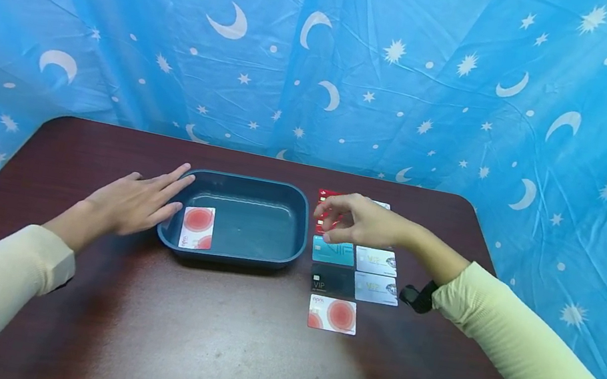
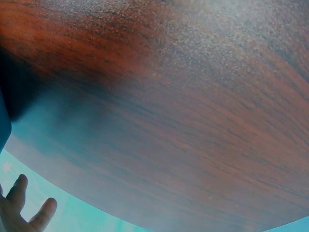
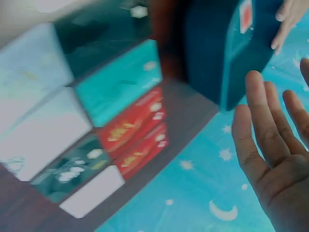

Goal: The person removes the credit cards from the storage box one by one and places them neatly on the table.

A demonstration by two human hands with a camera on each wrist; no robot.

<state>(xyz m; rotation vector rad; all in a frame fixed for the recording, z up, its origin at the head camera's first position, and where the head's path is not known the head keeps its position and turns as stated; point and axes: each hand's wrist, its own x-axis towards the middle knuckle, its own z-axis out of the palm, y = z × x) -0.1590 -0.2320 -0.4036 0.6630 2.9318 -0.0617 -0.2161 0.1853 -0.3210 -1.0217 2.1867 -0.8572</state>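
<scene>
My left hand (image 1: 138, 201) touches the left rim of a dark blue tray (image 1: 242, 261) with its fingers extended. A white card with red circles (image 1: 197, 228) lies in the tray's left part. My right hand (image 1: 361, 221) hovers over the far end of the laid-out cards, just right of the tray. In the right wrist view its fingers (image 3: 260, 116) are spread and loosely bent, with nothing between them. Below it lie red cards (image 3: 133, 121), a teal card (image 1: 333, 252) and a dark green card (image 3: 72, 166), the last hidden behind the hand in the head view.
Nearer me are a black VIP card (image 1: 333, 281), silvery white VIP cards (image 1: 376, 289) and another card with red circles (image 1: 333, 315). All lie on a dark brown wooden table (image 1: 226, 352). A blue curtain (image 1: 278, 56) with moons and stars hangs behind the table's far edge.
</scene>
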